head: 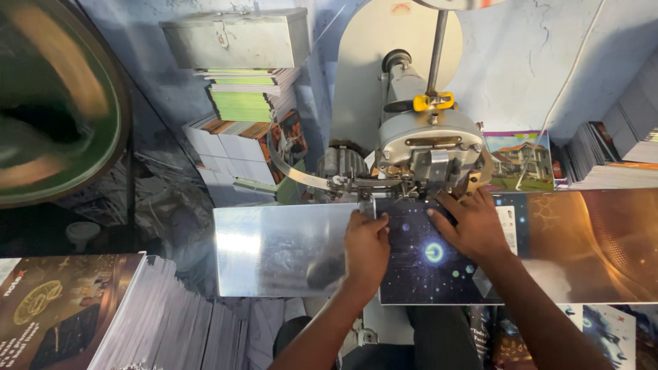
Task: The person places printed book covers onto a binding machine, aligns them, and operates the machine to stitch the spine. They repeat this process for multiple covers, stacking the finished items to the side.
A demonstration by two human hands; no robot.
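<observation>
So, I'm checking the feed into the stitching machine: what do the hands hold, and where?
Both press a dark printed booklet cover flat. The left hand is on its left edge, and the right hand on its top edge under the machine head. Neither grips.

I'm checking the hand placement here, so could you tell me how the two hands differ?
The left hand lies at the dark printed cover's left edge, beside the metal plate; the right hand lies further in, nearer the machine head. Both press flat on the cover.
</observation>
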